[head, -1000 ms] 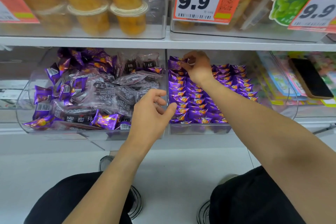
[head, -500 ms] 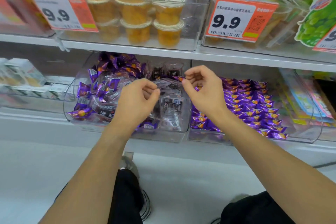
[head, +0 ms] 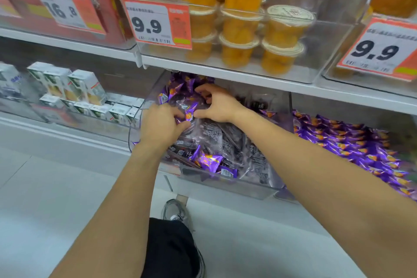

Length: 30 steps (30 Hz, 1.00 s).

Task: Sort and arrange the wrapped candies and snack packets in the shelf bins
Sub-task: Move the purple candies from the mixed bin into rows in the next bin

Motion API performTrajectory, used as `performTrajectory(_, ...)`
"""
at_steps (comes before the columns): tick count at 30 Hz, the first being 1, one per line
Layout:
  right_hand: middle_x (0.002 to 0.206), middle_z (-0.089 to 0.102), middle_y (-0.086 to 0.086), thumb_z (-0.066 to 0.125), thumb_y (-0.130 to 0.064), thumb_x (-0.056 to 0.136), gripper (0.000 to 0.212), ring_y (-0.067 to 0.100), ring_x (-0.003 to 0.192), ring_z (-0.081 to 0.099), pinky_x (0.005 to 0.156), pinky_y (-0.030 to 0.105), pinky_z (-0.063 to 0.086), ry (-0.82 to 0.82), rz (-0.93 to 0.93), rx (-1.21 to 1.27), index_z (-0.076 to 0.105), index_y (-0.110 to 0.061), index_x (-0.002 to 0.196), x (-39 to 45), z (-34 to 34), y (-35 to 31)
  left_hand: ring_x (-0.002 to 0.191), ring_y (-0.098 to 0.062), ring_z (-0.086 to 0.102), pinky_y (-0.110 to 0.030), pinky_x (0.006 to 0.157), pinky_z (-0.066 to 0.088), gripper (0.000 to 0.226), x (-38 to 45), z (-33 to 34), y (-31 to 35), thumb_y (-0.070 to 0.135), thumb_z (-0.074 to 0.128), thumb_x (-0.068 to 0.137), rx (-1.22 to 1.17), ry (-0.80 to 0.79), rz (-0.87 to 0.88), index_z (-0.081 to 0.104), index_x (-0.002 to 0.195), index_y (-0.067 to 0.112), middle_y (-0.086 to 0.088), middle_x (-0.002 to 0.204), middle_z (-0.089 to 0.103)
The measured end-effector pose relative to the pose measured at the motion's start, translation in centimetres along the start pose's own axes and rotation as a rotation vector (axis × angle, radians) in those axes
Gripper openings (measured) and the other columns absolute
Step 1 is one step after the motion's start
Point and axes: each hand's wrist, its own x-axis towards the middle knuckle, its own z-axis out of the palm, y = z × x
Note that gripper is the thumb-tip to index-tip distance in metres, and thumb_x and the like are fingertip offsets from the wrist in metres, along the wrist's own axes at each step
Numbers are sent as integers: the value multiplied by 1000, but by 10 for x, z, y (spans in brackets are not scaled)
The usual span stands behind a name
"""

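- Price tags read 9.9 (head: 158,22), 9.9 again at right (head: 379,52), and a blurred 16.8 (head: 65,10).
- Both hands inside clear bin (head: 225,185) w/ mixed purple candies (head: 206,160) & dark snack packets (head: 214,133).
- Left hand (head: 161,126) & right hand (head: 220,104): fingers curled, pinching one purple candy (head: 189,111) between them, near bin's back-left.
- Neat purple candy rows (head: 352,142) in next bin right.

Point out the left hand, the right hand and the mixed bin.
left hand (head: 161,127), head view, back of the hand.
right hand (head: 220,104), head view, back of the hand.
mixed bin (head: 225,184), head view, clear front wall.
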Motion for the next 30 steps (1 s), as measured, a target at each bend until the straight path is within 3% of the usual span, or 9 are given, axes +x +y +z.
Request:
performTrajectory(4, 117, 63, -8, 85, -22, 77, 53, 5, 106, 60, 93, 18, 47, -51, -113, 82, 64, -18, 125, 2, 0, 7, 82, -22, 64, -32, 74, 48, 15, 1, -1, -7, 38, 78, 80, -52, -17, 30, 79, 86, 24, 3, 89, 74)
performTrajectory(9, 100, 67, -9, 82, -31, 80, 23, 4, 85, 60, 83, 29, 47, -68, -128, -37, 73, -25, 100, -1, 3, -1, 83, -7, 57, -21, 77, 40, 36, -2, -19, -11, 27, 88, 71, -217, -84, -12, 77, 104, 19, 6, 93, 68)
performTrajectory(14, 90, 69, -5, 73, -32, 89, 15, 15, 77, 64, 78, 41, 53, 84, -162, 38, 64, -20, 93, -37, -9, -21, 70, 1, 61, -11, 66, 44, 3, -15, -33, -1, 28, 75, 86, -473, 118, -5, 75, 84, 26, 17, 75, 67)
performTrajectory(17, 90, 72, 1, 60, -40, 96, 18, 20, 74, 67, 70, 39, 54, 134, -93, 148, 57, -23, 93, -86, -25, -30, 55, -14, 56, -25, 59, 48, 41, -27, -38, 10, 36, 55, 99, -642, 231, -70, 60, 68, 11, 0, 57, 59)
performTrajectory(19, 83, 75, 5, 59, -34, 98, 14, 20, 71, 72, 65, 36, 55, 104, -63, 395, 57, -20, 94, -119, -34, -34, 48, -32, 56, -43, 58, 53, 56, -36, -40, 23, 44, 46, 101, -768, 155, -134, 56, 78, -6, -19, 57, 62)
performTrajectory(21, 76, 74, 9, 61, -26, 94, 15, 24, 62, 71, 56, 33, 55, 124, -16, 678, 57, -11, 94, -146, -39, -33, 39, -30, 55, -53, 56, 50, 59, -47, -38, 43, 41, 42, 104, -862, -14, -157, 53, 89, -15, -22, 56, 65)
performTrajectory(24, 68, 70, 15, 60, -29, 84, 26, 24, 48, 65, 47, 31, 54, 209, 96, 935, 57, -4, 94, -179, -45, -24, 41, -28, 57, -38, 50, 49, 55, -64, -35, 79, 40, 39, 105, -931, -215, -148, 58, 95, -11, -19, 59, 68)
performTrajectory(28, 70, 70, 16, 62, -31, 83, 33, 22, 51, 65, 50, 31, 56, 361, 193, 1067, 60, -2, 99, -210, -52, -4, 67, -25, 70, -34, 70, 58, 33, -81, -24, 117, 30, 51, 97, -1156, -451, -140, 64, 106, 1, -19, 80, 74)
performTrajectory(30, 75, 70, 14, 66, -25, 82, 30, 23, 59, 66, 55, 30, 57, 434, 171, 1104, 63, -3, 101, -223, -57, 8, 76, -27, 73, -34, 75, 60, 26, -93, -14, 132, 21, 58, 93, -1220, -480, -164, 63, 111, 2, -20, 89, 75)
